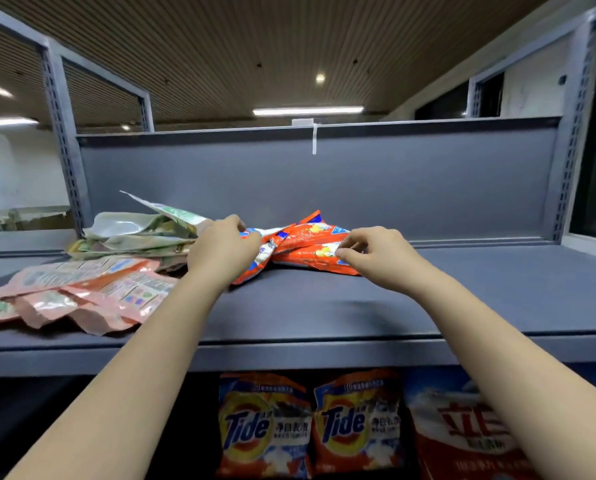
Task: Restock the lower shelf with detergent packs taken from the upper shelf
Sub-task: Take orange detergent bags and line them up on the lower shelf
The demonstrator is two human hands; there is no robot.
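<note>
Two bare arms reach up onto the upper shelf (324,306), a grey metal board with a grey back panel (324,181) behind it. At the far left of that shelf lies a spread of flat pink pouches (82,292), overlapping one another near the front edge. Just behind them, closer to the back panel, sits a loose heap of pale green pouches (140,233), one corner sticking up.

Next comes the left hand (220,251), its fingers curled over the left end of the orange detergent packs (303,247) and gripping the crumpled film there. The packs lie in a small pile in the middle of the upper shelf, near the back panel, touching the green heap on their left. On their right end rests the right hand (376,254), thumb and fingertips pinching the edge of the lowest pack.

Below the shelf's front lip, the lower shelf shows only partly. Between the two forearms stand two orange Tide packs (310,424), upright and side by side, faces forward. Just to their right stands a red and blue pack (452,427) with large red characters, partly hidden by the right forearm.
</note>
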